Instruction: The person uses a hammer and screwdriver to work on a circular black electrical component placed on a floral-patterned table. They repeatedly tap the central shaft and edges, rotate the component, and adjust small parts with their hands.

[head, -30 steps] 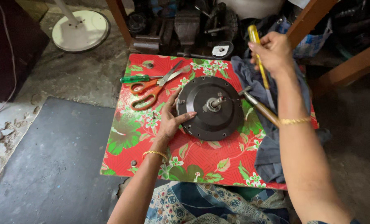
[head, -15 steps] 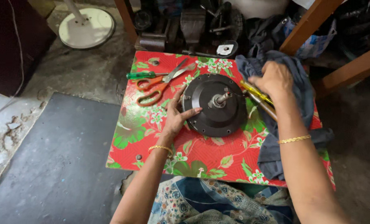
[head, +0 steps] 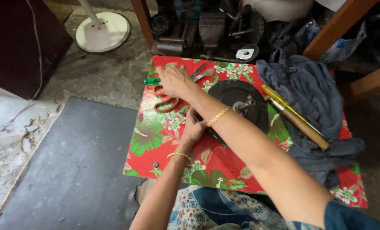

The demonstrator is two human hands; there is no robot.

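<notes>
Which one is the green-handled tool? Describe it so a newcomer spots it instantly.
Start at the red floral tabletop and go to its far left corner. There the right hand reaches across to the orange-handled scissors. The green-handled tool lies just beyond them at the board's edge: the only green grip, unlike the yellow and wooden handles by the blue cloth.

Right hand (head: 173, 81) crosses over left hand (head: 193, 130), fingers curled.

1. The round motor housing (head: 237, 106) is set near the middle of the board (head: 224, 162).
2. Scissors (head: 168, 100) and a screwdriver (head: 152, 81) are parked by the board's far left corner.
3. A cloth (head: 313, 98) is draped over the right edge, with two tools (head: 294, 117) laid on it.
</notes>
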